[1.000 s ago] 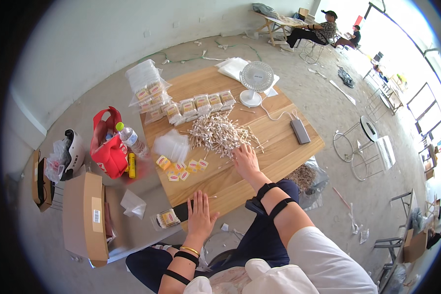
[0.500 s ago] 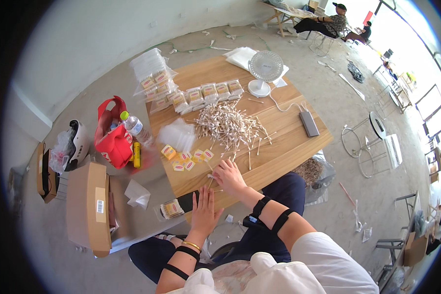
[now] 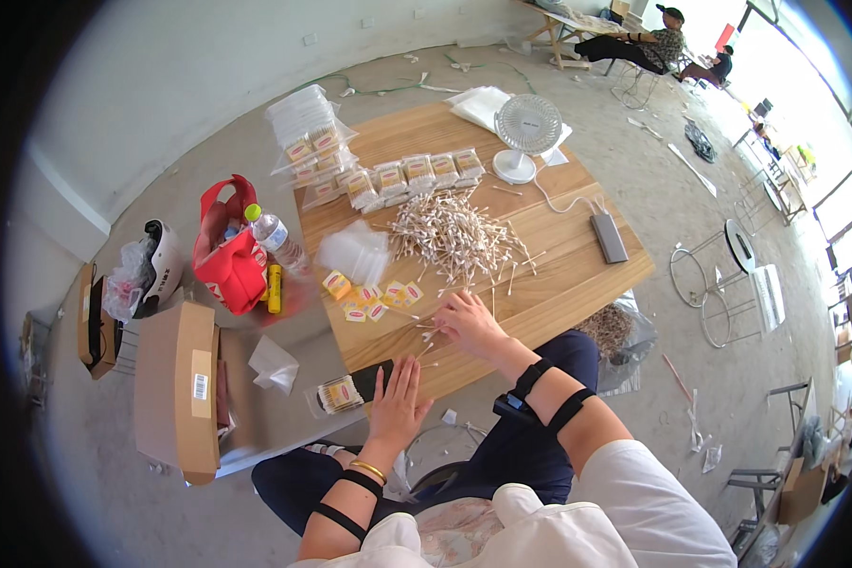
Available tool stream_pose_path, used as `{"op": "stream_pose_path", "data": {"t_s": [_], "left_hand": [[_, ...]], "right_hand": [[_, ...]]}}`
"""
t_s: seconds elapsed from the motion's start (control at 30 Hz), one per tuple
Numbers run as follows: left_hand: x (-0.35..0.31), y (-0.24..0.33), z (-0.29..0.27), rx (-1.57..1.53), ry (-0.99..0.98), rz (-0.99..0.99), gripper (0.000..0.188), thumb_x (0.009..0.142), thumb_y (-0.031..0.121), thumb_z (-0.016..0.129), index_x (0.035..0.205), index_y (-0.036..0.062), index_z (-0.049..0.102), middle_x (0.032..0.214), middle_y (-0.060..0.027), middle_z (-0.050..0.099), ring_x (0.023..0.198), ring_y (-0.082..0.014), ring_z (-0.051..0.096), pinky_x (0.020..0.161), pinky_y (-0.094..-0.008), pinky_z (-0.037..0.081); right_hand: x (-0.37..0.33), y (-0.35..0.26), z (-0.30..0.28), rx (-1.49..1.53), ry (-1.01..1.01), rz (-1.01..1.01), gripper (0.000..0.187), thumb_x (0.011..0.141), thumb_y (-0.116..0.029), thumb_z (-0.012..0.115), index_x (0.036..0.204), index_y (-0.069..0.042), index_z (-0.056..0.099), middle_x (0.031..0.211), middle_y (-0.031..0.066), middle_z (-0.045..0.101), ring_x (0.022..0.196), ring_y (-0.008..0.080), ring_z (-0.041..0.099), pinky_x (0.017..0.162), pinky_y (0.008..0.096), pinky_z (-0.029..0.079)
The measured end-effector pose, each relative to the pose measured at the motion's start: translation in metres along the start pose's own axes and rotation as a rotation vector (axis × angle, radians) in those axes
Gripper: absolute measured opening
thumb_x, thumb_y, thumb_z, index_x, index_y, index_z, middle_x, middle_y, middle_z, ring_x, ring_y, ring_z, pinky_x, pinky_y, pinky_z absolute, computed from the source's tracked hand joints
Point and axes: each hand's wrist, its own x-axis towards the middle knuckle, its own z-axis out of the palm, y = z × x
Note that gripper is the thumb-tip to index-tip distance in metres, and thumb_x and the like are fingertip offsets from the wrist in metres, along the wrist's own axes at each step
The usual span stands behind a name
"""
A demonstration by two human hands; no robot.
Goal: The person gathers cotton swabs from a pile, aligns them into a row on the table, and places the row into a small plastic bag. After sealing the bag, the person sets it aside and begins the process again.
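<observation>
My left hand (image 3: 399, 401) lies flat at the near edge of the wooden table (image 3: 559, 246), fingers stretched out and side by side. It rests beside a black strip (image 3: 376, 378), on which a clear bag of cotton swabs (image 3: 337, 395) lies partly. Farther right, my right hand (image 3: 470, 324) is curled, with its fingertips closed on a few cotton swabs (image 3: 426, 328); how many is hidden. Beyond it spreads a big loose pile of swabs (image 3: 454, 232). Small yellow-and-white cards (image 3: 379, 301) are scattered to the left of my right hand.
Filled swab packs (image 3: 418, 172) line up behind the pile, near stacked bags (image 3: 303, 133). Flat clear bags (image 3: 353, 254), a small fan (image 3: 528, 128) and a grey power bank (image 3: 609, 238) share the tabletop. At left stand a bottle (image 3: 275, 235), a red bag (image 3: 232, 265) and a cardboard box (image 3: 175, 393).
My right hand has moved slightly away from the left hand, rightward and toward the pile. The left hand stays flat near the black strip. The whole view has shifted a little.
</observation>
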Motion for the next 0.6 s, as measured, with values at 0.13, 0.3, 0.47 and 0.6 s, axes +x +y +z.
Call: {"op": "stream_pose_path", "data": {"t_s": [0.13,0.3,0.47,0.6], "left_hand": [[-0.009,-0.006,-0.005,0.034,-0.036,0.029,0.083,0.098,0.047,0.054,0.16,0.0021,0.024,0.167,-0.0115,0.025,0.155,-0.0301,0.021,0.125,-0.0541,0.013],[-0.014,-0.01,-0.002,0.044,-0.03,0.061,0.081,0.099,0.05,0.051,0.161,0.006,0.022,0.166,-0.0108,0.027,0.155,-0.0303,0.023,0.125,-0.055,0.013],[-0.014,-0.01,-0.004,0.064,-0.034,0.086,0.082,0.099,0.05,0.051,0.162,0.0071,0.022,0.166,-0.0103,0.027,0.155,-0.0308,0.023,0.125,-0.0563,0.013],[-0.004,-0.006,-0.009,0.127,-0.054,0.068,0.084,0.097,0.049,0.054,0.161,0.0041,0.021,0.166,-0.0135,0.026,0.155,-0.034,0.021,0.125,-0.0581,0.012]], "right_hand": [[-0.005,0.005,-0.009,-0.037,0.053,0.042,0.016,0.081,-0.017,0.076,0.094,-0.014,0.066,0.109,0.0037,0.06,0.115,0.0265,0.053,0.099,0.0416,0.042],[-0.006,-0.01,-0.014,-0.112,0.102,0.112,0.015,0.082,-0.019,0.075,0.093,-0.014,0.066,0.106,0.0033,0.06,0.113,0.0257,0.054,0.098,0.0411,0.041],[0.001,-0.005,0.008,-0.122,0.099,0.116,0.013,0.081,-0.02,0.074,0.089,-0.014,0.066,0.101,0.002,0.061,0.11,0.0244,0.055,0.097,0.0408,0.042],[0.004,-0.027,0.03,-0.068,0.061,-0.01,0.01,0.081,-0.019,0.073,0.086,-0.014,0.066,0.099,0.0016,0.061,0.108,0.0238,0.056,0.096,0.0403,0.042]]}}
